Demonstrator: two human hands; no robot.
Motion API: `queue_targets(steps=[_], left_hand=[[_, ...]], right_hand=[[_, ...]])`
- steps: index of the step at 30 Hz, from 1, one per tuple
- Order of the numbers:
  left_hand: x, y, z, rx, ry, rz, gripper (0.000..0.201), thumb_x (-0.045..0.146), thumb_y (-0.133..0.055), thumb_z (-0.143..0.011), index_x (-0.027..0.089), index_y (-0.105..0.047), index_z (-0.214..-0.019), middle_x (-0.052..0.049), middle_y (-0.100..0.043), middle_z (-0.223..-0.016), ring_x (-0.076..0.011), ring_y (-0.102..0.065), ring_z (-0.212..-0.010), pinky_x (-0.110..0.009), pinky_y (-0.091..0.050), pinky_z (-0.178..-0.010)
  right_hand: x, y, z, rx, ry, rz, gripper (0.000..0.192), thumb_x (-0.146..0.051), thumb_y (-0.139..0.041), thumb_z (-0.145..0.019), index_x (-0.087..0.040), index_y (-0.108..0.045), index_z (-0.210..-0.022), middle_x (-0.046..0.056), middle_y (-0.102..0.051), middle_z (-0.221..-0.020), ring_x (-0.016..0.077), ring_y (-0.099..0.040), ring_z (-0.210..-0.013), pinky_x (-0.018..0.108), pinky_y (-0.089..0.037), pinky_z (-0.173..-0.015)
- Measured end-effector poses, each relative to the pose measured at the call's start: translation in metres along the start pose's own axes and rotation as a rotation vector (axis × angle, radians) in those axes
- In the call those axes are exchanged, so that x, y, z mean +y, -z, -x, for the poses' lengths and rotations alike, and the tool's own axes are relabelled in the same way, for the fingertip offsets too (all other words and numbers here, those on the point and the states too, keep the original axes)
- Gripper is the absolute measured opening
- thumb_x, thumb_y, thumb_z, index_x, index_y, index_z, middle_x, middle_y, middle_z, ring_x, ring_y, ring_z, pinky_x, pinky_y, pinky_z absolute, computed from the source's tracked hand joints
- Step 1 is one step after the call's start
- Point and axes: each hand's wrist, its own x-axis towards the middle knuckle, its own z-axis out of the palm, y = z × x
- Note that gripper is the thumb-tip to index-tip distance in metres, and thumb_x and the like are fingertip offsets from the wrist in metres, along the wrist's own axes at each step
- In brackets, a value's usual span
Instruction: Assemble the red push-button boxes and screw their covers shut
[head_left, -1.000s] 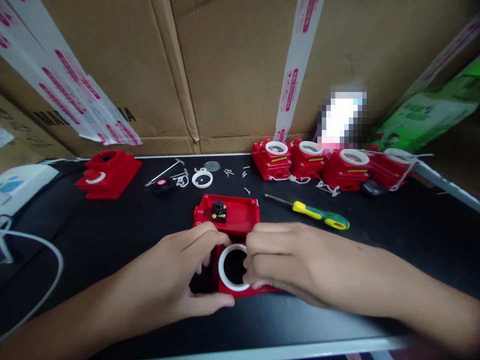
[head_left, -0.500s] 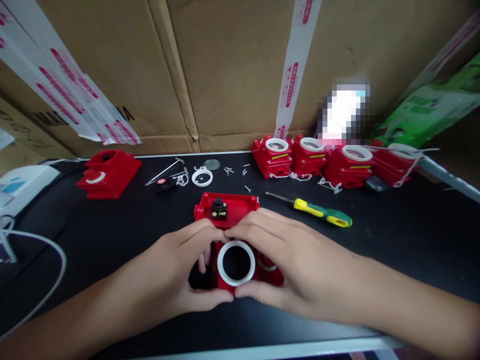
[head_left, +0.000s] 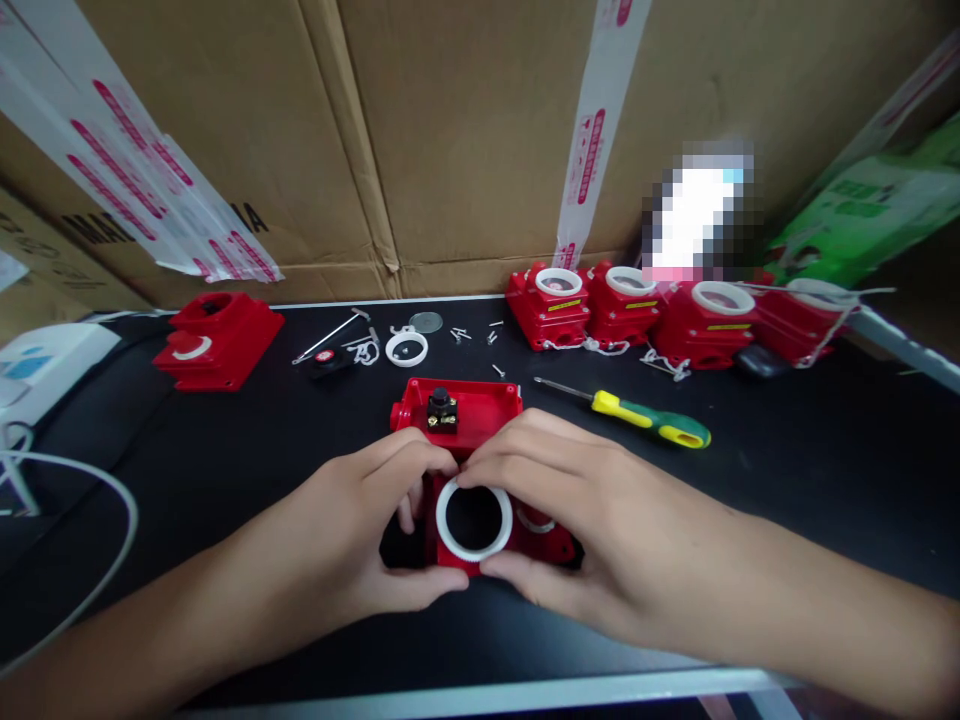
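Note:
Close in front of me is a red plastic cover (head_left: 551,545) with a round opening. A white ring (head_left: 474,555) sits over that opening, its dark middle facing up. My left hand (head_left: 360,520) is curled round the left side, fingertips at the far edge and thumb at the near edge. From the right, my right hand (head_left: 592,510) grips the white ring, its fingers on the far rim and thumb on the near rim. Just beyond them lies an open red box base (head_left: 491,405) with a black switch block (head_left: 442,412) inside.
A green-and-yellow screwdriver (head_left: 651,420) lies at right. Behind are loose screws (head_left: 460,335), another white ring (head_left: 406,349) and a clear disc (head_left: 426,322). Several red boxes (head_left: 551,320) stand at back right, another red cover (head_left: 225,345) at left. Cardboard (head_left: 465,130) walls the back.
The view has shifted slightly. My right fingers have moved a little around the ring's far rim, while my left hand keeps nearly the same hold.

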Motion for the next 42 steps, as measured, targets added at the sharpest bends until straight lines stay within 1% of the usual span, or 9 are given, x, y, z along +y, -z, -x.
queue_targets(steps=[7,13,18,26,30,33,36,39,42], left_hand=[[0.000,0.000,-0.001,-0.012,-0.001,-0.008,0.046,0.025,-0.095,-0.084,0.029,-0.065,-0.119,0.006,-0.071,-0.105,-0.0124,-0.066,-0.079,-0.024,-0.055,-0.070],[0.001,0.000,0.001,-0.006,-0.001,0.004,0.042,0.025,-0.093,-0.084,0.028,-0.066,-0.117,0.005,-0.069,-0.103,-0.0126,-0.066,-0.078,-0.024,-0.054,-0.069],[0.004,-0.002,0.000,-0.003,0.021,0.014,0.037,0.026,-0.090,-0.086,0.027,-0.067,-0.115,0.005,-0.069,-0.102,-0.0119,-0.065,-0.077,-0.024,-0.053,-0.068],[0.003,-0.002,-0.003,-0.039,0.078,0.020,0.037,0.020,-0.086,-0.078,0.026,-0.068,-0.110,0.004,-0.069,-0.099,-0.0147,-0.065,-0.077,-0.028,-0.052,-0.070],[0.004,-0.002,-0.004,-0.050,0.136,0.070,0.040,0.021,-0.089,-0.077,0.027,-0.069,-0.111,0.005,-0.069,-0.098,-0.0145,-0.065,-0.077,-0.027,-0.053,-0.071],[0.004,-0.002,-0.004,-0.083,0.169,0.097,0.041,0.024,-0.090,-0.080,0.027,-0.069,-0.115,0.004,-0.069,-0.102,-0.0146,-0.066,-0.079,-0.028,-0.055,-0.074],[0.004,-0.001,-0.005,-0.095,0.171,0.098,0.038,0.025,-0.088,-0.082,0.026,-0.069,-0.115,0.003,-0.069,-0.103,-0.0156,-0.067,-0.081,-0.030,-0.054,-0.075],[0.006,0.000,-0.006,-0.102,0.187,0.100,0.034,0.027,-0.089,-0.082,0.025,-0.068,-0.109,0.003,-0.069,-0.101,-0.0166,-0.067,-0.082,-0.030,-0.053,-0.075],[0.007,-0.001,-0.008,-0.117,0.191,0.091,0.033,0.026,-0.089,-0.083,0.024,-0.067,-0.107,0.002,-0.068,-0.101,-0.0166,-0.066,-0.082,-0.030,-0.052,-0.074]], right_hand=[[0.004,-0.002,-0.002,0.046,-0.007,-0.011,0.035,-0.030,-0.081,-0.103,-0.019,-0.070,-0.135,0.006,-0.076,-0.126,0.0217,-0.067,-0.117,0.036,-0.055,-0.106],[0.001,-0.005,-0.001,0.055,-0.026,0.068,0.036,-0.034,-0.083,-0.101,-0.019,-0.073,-0.132,0.009,-0.074,-0.126,0.0276,-0.065,-0.120,0.043,-0.055,-0.106],[-0.003,-0.012,-0.002,0.092,-0.121,0.104,0.034,-0.037,-0.089,-0.094,-0.019,-0.076,-0.119,0.008,-0.070,-0.115,0.0276,-0.063,-0.107,0.044,-0.057,-0.090],[-0.007,-0.022,-0.011,0.163,-0.229,0.156,0.047,-0.046,-0.100,-0.080,-0.019,-0.069,-0.102,0.005,-0.070,-0.101,0.0262,-0.063,-0.094,0.041,-0.053,-0.075],[-0.013,-0.019,-0.010,0.146,-0.280,0.163,0.054,-0.053,-0.100,-0.078,-0.020,-0.069,-0.106,0.006,-0.070,-0.106,0.0270,-0.065,-0.094,0.042,-0.054,-0.075],[-0.014,-0.011,-0.006,0.140,-0.301,0.067,0.055,-0.042,-0.102,-0.075,-0.024,-0.070,-0.117,0.006,-0.071,-0.120,0.0260,-0.068,-0.103,0.042,-0.058,-0.084],[-0.012,-0.005,-0.004,0.122,-0.227,-0.025,0.048,-0.023,-0.090,-0.081,-0.025,-0.068,-0.123,0.004,-0.072,-0.123,0.0232,-0.068,-0.110,0.039,-0.059,-0.092],[-0.008,-0.005,-0.004,0.095,-0.173,-0.078,0.038,-0.016,-0.079,-0.085,-0.024,-0.069,-0.120,0.003,-0.073,-0.119,0.0209,-0.068,-0.106,0.037,-0.059,-0.091],[-0.004,-0.010,-0.007,0.095,-0.145,-0.112,0.026,-0.016,-0.078,-0.087,-0.024,-0.071,-0.110,0.004,-0.073,-0.117,0.0214,-0.067,-0.104,0.037,-0.057,-0.090]])
